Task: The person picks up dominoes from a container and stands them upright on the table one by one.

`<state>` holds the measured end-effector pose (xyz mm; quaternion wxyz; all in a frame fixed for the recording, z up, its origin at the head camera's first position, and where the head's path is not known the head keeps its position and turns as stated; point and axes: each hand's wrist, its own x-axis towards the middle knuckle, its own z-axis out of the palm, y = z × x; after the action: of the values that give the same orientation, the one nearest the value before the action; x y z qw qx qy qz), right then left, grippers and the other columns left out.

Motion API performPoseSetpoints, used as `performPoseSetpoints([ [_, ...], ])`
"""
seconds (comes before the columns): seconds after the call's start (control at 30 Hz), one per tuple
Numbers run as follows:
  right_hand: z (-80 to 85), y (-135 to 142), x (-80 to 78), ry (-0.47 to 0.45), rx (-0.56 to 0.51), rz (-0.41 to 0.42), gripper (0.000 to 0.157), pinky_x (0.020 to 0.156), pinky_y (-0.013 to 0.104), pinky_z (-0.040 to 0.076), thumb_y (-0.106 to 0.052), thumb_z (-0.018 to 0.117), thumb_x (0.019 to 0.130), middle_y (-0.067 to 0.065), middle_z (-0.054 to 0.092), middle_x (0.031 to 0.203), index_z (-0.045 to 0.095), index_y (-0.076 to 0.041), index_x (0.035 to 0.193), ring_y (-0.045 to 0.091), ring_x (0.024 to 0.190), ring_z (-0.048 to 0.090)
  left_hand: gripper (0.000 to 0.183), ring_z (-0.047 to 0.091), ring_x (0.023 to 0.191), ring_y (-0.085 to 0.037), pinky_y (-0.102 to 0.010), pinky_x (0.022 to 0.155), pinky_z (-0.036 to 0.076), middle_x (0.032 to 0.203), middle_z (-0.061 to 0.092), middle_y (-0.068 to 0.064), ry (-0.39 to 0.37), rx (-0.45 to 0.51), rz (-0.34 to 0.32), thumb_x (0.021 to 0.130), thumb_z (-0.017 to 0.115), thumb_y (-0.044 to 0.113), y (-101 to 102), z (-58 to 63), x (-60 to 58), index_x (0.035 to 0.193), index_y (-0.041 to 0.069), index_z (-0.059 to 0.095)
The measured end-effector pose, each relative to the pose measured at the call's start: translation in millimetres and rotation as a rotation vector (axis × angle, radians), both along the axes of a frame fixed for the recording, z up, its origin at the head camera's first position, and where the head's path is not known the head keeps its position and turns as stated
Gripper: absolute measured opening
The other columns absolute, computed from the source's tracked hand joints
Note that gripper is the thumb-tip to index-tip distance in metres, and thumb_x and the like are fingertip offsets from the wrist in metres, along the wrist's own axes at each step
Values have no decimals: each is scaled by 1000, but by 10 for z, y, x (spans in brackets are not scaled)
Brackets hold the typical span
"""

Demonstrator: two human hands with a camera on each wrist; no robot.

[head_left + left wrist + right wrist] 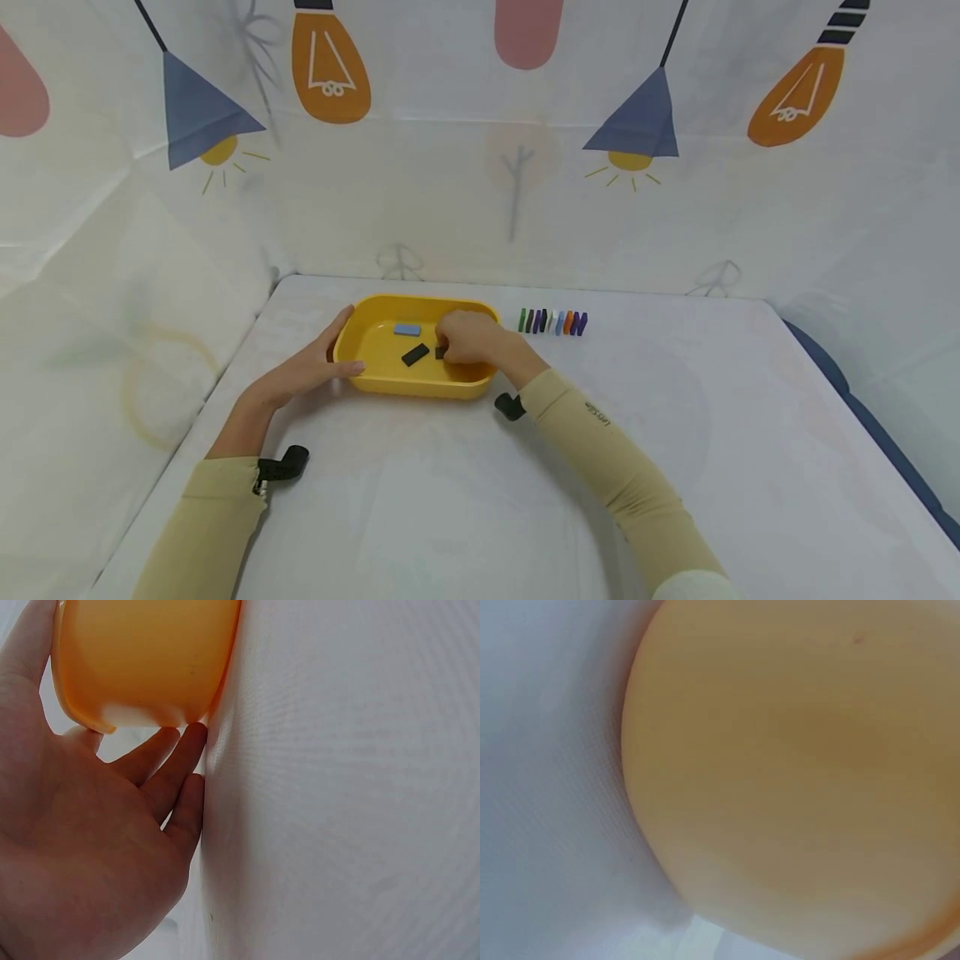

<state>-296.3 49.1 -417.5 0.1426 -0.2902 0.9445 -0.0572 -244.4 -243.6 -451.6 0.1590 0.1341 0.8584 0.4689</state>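
A shallow yellow tray (pixel 405 387) sits on the white-covered table. My left hand (pixel 311 367) holds its left end, the thumb over the near rim and the other fingers along the outer wall. The left wrist view shows those fingertips against the tray's side. Reaching over the right rim, my right hand (pixel 472 337) has curled fingers low inside the tray, pinching a dark domino block (pixel 440 353) that the hand partly hides. On the tray floor lie a black domino block (pixel 415 355) and a light blue domino block (pixel 407 330). The right wrist view shows only the tray's outer wall.
Right of the tray stands a row of several upright, colourful domino blocks (pixel 553 322), close to the right forearm. A printed cloth wall (pixel 450 200) rises behind the table's far edge. Dark blue material (pixel 862 417) runs along the right edge.
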Motion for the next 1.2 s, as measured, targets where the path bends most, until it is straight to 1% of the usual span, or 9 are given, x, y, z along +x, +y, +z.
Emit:
performPoseSetpoints([
  [0.2, 6, 39, 4, -18, -31, -9, 11, 77, 26, 49, -22, 66, 93, -2, 64, 95, 69, -18, 103, 15, 87, 57, 103, -5, 156, -34, -71, 118, 4, 169, -9, 0, 8, 0, -8, 90, 68, 38, 4, 3, -10, 156, 43, -11],
  [0.37, 39, 66, 12, -29, -74, 6, 13, 80, 27, 49, -23, 67, 92, -2, 64, 96, 68, -18, 103, 16, 89, 57, 103, -5, 156, -34, -71, 118, 4, 169, -9, 1, 11, -1, -8, 91, 68, 38, 10, 12, -11, 156, 43, -11],
  [0.57, 10, 117, -15, -20, -124, 20, 12, 75, 26, 47, -23, 66, 90, -1, 62, 95, 63, -18, 100, 15, 87, 55, 103, -5, 156, -34, -71, 118, 3, 169, -10, 0, 6, 0, -5, 91, 68, 38, 24, 26, 9, 156, 43, -11],
  [0.77, -1, 189, -24, -17, -214, 26, 13, 69, 27, 42, -21, 66, 86, 0, 58, 89, 58, -17, 95, 15, 82, 53, 103, -4, 155, -35, -71, 118, 4, 169, -9, -1, -2, 1, 1, 91, 68, 37, 30, 36, 20, 156, 43, -11],
  [0.9, 25, 237, -19, -3, -269, 30, 13, 69, 28, 41, -21, 65, 86, 0, 56, 86, 55, -18, 94, 16, 81, 53, 103, -5, 155, -35, -72, 118, 3, 169, -10, -1, -3, -3, 1, 91, 68, 37, 26, 39, 22, 156, 43, -12],
  [1.07, 49, 311, -24, 6, -333, 31, 14, 70, 29, 43, -19, 64, 85, 0, 58, 87, 56, -19, 97, 17, 82, 54, 103, -6, 155, -35, -72, 118, 3, 169, -10, 0, -3, -3, -2, 91, 68, 38, 19, 33, 20, 156, 43, -12],
  [1.2, 52, 368, -35, -6, -400, 19, 17, 72, 28, 46, -17, 65, 86, 0, 59, 90, 55, -20, 100, 17, 84, 54, 103, -6, 156, -35, -71, 118, 3, 169, -10, 1, 0, 0, -2, 91, 68, 38, 9, 21, 17, 156, 43, -12],
])
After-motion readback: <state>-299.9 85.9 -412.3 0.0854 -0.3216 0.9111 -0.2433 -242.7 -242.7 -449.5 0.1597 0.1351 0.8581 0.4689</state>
